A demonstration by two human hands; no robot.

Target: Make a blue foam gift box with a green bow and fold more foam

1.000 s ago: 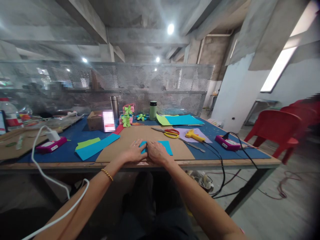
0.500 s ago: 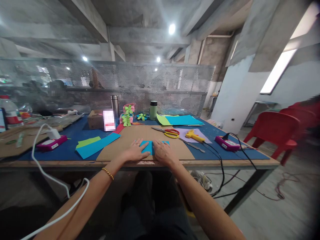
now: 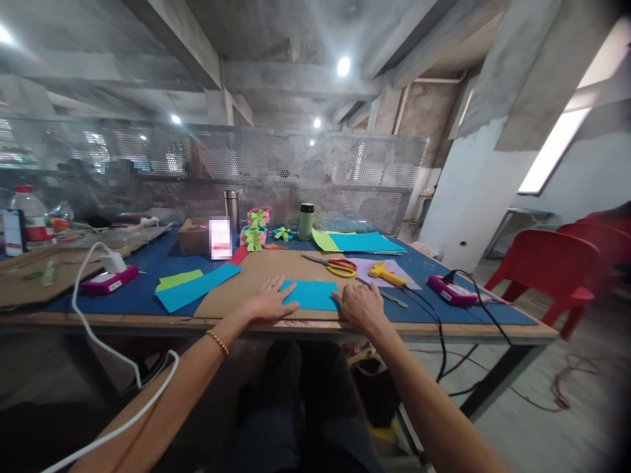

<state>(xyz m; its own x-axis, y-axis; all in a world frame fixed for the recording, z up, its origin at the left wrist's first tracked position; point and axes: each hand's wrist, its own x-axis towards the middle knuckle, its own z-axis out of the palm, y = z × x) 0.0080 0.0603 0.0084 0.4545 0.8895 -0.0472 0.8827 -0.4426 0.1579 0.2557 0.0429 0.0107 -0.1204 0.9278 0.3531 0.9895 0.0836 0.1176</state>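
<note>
Since the right hand (image 3: 362, 305) has slid to the right end of the blue paper (image 3: 315, 295), its middle lies uncovered, apparently pressed flat. The left hand (image 3: 270, 302) spreads over the left end, grasping nothing; whether the right's bent fingers pinch anything cannot be told. Beneath lies cardboard (image 3: 276, 264), near side; scissors (image 3: 340, 266) and glue gun (image 3: 389, 273) lie farther right.

Head view, single: worn on the person's head, just back from the table (image 3: 473, 316), facing forward and down; left hand (image 3: 271, 301) and right hand (image 3: 362, 304) near at centre, mesh screen (image 3: 276, 157) beyond, ceiling (image 3: 276, 29) across top.
</note>
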